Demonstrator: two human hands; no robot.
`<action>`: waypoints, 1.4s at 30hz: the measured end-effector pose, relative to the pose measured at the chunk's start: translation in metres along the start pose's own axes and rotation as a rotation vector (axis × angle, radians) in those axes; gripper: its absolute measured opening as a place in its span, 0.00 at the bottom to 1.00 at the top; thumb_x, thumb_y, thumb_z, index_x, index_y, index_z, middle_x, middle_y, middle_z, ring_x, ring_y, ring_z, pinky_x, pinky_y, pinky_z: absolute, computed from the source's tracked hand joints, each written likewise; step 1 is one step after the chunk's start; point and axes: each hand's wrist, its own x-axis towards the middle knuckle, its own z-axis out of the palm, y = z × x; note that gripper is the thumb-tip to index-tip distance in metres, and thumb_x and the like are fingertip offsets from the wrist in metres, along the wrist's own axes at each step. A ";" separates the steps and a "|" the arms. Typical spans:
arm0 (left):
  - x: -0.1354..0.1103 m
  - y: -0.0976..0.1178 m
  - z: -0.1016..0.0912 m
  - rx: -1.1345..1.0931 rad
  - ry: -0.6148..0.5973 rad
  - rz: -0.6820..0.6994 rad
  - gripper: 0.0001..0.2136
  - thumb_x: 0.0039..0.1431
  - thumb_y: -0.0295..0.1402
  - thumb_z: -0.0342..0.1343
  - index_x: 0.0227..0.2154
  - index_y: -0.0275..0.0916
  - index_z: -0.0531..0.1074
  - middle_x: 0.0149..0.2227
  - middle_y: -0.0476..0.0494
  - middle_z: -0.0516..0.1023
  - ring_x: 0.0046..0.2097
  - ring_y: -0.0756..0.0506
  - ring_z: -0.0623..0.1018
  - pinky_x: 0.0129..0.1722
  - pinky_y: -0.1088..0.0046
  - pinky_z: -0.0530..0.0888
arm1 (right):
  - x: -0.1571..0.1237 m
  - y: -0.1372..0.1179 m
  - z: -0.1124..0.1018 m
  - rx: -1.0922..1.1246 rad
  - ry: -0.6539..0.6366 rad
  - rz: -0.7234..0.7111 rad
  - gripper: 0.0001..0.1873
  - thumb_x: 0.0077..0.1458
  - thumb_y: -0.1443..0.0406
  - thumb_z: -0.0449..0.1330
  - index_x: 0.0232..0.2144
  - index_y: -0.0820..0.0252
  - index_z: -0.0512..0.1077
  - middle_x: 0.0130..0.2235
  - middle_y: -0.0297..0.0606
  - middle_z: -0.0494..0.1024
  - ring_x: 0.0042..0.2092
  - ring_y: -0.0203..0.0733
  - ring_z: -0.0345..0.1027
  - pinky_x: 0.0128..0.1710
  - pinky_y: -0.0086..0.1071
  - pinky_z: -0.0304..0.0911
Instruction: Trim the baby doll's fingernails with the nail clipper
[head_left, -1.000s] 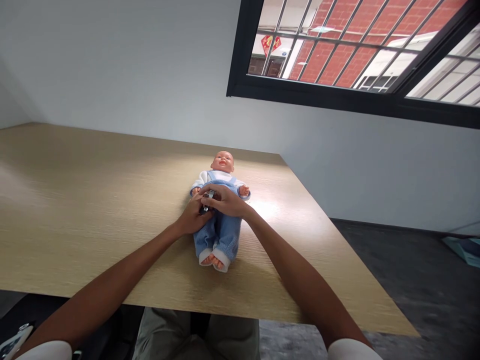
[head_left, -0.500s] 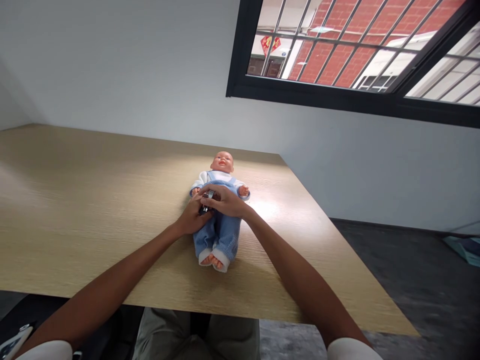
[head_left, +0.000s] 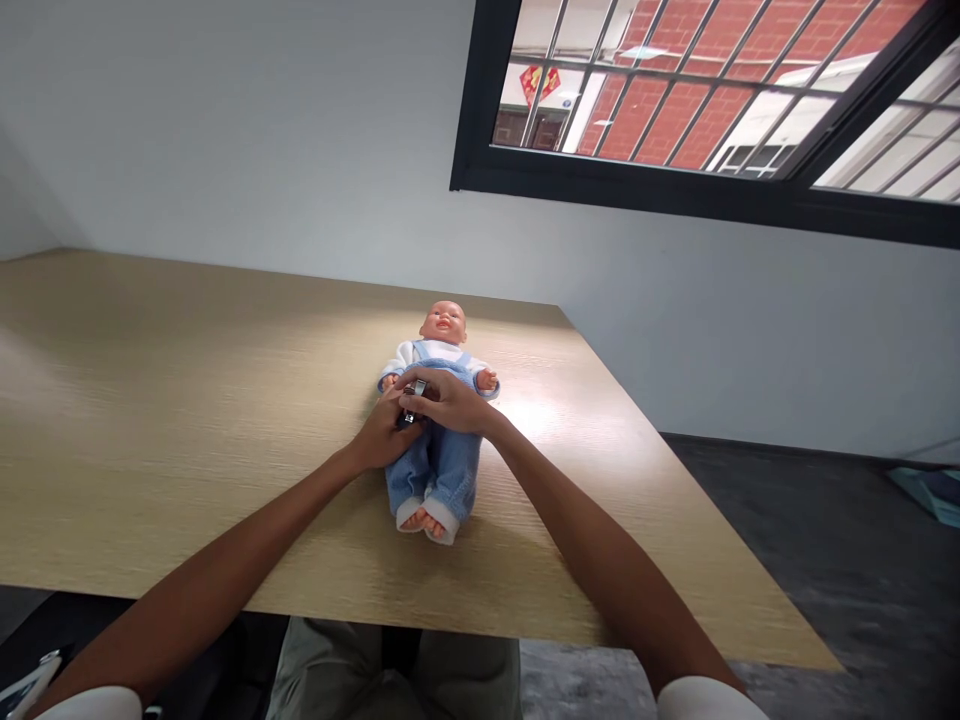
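I'm looking into a plain indoor room — home or office, I can't tell which. I see pale walls (head_left: 225, 150), a wood-grain tabletop (head_left: 187, 400), dark grey floor (head_left: 787, 540) and a dark-framed window (head_left: 637, 185) — metal bars (head_left: 675, 76) and a red-brick building (head_left: 673, 118) beyond.

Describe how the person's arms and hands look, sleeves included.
White sleeves show on both arms at the bottom of the picture. The forearms beyond them are bare and slim, with no watch, band or clear marking visible. The left hand and right hand are ungloved; finer detail is too small to tell.
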 end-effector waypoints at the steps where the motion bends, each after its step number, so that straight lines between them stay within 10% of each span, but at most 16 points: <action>1: 0.000 0.000 0.000 0.001 -0.003 -0.001 0.17 0.65 0.35 0.63 0.55 0.37 0.84 0.59 0.33 0.86 0.63 0.30 0.83 0.71 0.41 0.78 | 0.000 0.000 0.000 -0.001 0.001 -0.001 0.15 0.72 0.54 0.67 0.51 0.59 0.79 0.42 0.36 0.83 0.36 0.38 0.71 0.41 0.35 0.69; 42: 0.000 -0.001 0.001 0.028 0.002 -0.010 0.14 0.65 0.36 0.63 0.50 0.38 0.84 0.56 0.34 0.87 0.60 0.31 0.84 0.68 0.44 0.80 | 0.000 0.001 -0.001 -0.040 -0.008 0.011 0.15 0.73 0.52 0.65 0.50 0.56 0.78 0.46 0.38 0.83 0.37 0.39 0.71 0.41 0.36 0.71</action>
